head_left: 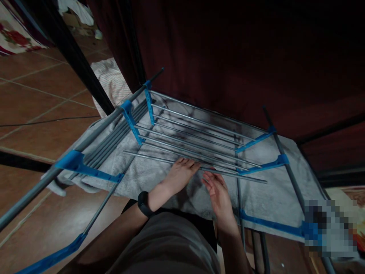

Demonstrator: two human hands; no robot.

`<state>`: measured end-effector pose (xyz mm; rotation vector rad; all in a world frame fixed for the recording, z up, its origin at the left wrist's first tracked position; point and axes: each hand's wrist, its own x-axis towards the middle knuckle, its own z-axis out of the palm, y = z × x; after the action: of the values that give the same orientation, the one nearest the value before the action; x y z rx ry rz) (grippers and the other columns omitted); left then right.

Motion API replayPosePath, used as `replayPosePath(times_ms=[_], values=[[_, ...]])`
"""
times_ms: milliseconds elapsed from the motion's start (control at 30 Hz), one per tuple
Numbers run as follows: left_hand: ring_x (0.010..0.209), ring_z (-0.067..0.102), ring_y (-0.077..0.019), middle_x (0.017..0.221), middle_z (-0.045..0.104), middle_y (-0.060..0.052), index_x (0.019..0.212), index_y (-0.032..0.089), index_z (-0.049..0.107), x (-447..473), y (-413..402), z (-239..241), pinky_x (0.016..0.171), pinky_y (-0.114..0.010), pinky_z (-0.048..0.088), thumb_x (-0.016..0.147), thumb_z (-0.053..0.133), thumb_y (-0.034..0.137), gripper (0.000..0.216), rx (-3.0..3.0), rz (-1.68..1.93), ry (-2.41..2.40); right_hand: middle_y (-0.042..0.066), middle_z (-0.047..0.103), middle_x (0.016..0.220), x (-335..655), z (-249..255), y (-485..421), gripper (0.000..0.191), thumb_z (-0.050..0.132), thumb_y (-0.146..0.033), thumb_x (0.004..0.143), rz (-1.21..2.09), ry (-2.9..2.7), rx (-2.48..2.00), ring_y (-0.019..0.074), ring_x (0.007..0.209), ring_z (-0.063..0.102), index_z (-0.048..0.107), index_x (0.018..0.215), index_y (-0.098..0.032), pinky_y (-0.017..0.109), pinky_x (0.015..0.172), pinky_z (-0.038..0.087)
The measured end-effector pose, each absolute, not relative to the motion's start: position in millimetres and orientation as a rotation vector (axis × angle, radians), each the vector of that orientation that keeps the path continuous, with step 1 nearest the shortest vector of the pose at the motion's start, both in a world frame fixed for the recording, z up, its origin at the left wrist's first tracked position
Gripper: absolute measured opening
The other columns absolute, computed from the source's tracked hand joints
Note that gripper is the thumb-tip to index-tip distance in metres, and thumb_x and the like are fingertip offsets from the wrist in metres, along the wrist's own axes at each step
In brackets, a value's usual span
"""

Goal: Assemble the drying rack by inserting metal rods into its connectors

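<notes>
A grey metal drying rack (pixel 199 125) with blue plastic joints stands in front of me. A grey towel (pixel 268 198) lies spread over its lower tier. My left hand (pixel 179 175), with a black band on the wrist, lies palm down on the towel, its fingers stretched forward under the nearest rod. My right hand (pixel 218 192) is just beside it, palm turned up, fingers apart and slightly curled, resting over the towel. Neither hand grips anything.
A dark red curtain (pixel 242 57) hangs behind the rack. Brown tiled floor (pixel 42 102) lies to the left with a black post (pixel 76 64) and a pale cloth (pixel 112 82) on it. A folded rack wing (pixel 94 152) juts out left.
</notes>
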<state>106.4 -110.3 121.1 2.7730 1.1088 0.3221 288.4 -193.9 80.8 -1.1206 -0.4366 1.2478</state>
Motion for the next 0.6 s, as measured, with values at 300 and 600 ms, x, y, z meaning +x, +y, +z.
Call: replayPosePath(times_ms=[300,600], values=[[0.111,0.072,-0.0226,0.123,0.077,-0.010,0.142,0.020,0.066,106.9,-110.6,89.7,0.101,-0.038,0.051,0.100,0.055,0.006,0.046,2.794,0.187,1.130,0.001,0.082,0.105,314.3,41.5,-194.6,0.027,0.095,-0.031,0.073,1.206,-0.218,-1.111,0.0194,0.101,0.078,0.079,0.094,-0.026,0.043,0.114,0.059],[0.106,0.073,-0.0282,0.114,0.078,-0.012,0.128,0.019,0.071,51.1,-98.1,54.9,0.098,-0.043,0.053,0.103,0.045,0.012,0.037,2.621,0.269,1.379,0.000,0.081,0.104,340.7,19.8,-196.0,0.029,0.093,-0.032,0.073,1.076,-0.148,-1.156,0.0172,0.100,0.079,0.077,0.096,-0.023,0.036,0.105,0.063]])
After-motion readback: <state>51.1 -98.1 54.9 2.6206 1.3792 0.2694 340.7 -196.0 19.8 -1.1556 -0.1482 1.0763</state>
